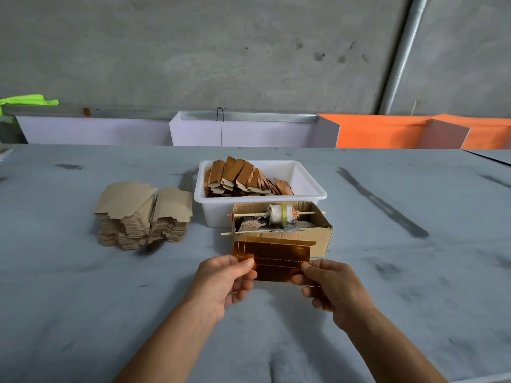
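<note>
Holding a flat copper-coloured carton blank (276,261) by its two short ends: the left hand (226,280) pinches the left edge between thumb and fingers, and the right hand (329,286) pinches the right edge the same way. The blank hovers above the grey table (83,299), just in front of the cardboard box (322,241), partly covering its front wall.

Looks to me like the folding step is just kicking off. The dashed crease lines show and nothing seems bent yet. Next move probably calls for creasing along those lines, or wiping a flap on the white roller (280,214) that sits on a stick across the box — can't tell which.

Right behind the box is a white tub (304,178) with folded copper pieces (243,178) — and left of the box, a stack of flat brown blanks (141,214).
</note>
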A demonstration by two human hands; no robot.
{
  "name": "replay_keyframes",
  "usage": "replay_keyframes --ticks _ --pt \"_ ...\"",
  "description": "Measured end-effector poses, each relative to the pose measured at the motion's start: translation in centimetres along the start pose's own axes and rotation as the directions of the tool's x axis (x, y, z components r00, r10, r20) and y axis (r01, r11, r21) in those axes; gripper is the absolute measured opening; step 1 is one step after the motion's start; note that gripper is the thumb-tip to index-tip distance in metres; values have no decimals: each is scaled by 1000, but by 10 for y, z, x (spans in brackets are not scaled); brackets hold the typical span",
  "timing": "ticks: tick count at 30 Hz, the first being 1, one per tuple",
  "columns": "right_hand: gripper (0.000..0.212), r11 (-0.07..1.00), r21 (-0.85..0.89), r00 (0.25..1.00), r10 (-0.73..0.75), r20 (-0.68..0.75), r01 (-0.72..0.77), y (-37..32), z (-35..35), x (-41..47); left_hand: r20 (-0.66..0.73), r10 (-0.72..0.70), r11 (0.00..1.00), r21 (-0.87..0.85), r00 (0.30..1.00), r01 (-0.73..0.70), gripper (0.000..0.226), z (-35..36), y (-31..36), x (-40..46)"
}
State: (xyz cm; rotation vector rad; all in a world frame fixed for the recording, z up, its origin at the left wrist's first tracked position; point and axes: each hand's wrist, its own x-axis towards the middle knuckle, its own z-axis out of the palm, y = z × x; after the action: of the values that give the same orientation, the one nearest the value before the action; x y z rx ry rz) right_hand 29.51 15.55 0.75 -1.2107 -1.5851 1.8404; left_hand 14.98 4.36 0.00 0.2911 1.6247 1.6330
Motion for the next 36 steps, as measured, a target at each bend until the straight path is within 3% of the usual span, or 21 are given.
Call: replay_keyframes --ticks 9,17,23,36 --pt "8 994 107 999 14 53 -20 3 -3 2 2 -71 997 -13 997 71 6 0 -6 0" --pt "6 975 208 994 52 99 -72 4 -3 6 -6 -10 995 -99 1000 10 7 0 -7 -1" --pt "7 977 203 993 40 113 -63 6 -2 6 50 -52 998 -40 997 54 5 1 -2 -4" --pt "6 969 224 992 90 87 -108 6 -2 8 33 -23 990 -138 999 27 6 7 -1 -2"
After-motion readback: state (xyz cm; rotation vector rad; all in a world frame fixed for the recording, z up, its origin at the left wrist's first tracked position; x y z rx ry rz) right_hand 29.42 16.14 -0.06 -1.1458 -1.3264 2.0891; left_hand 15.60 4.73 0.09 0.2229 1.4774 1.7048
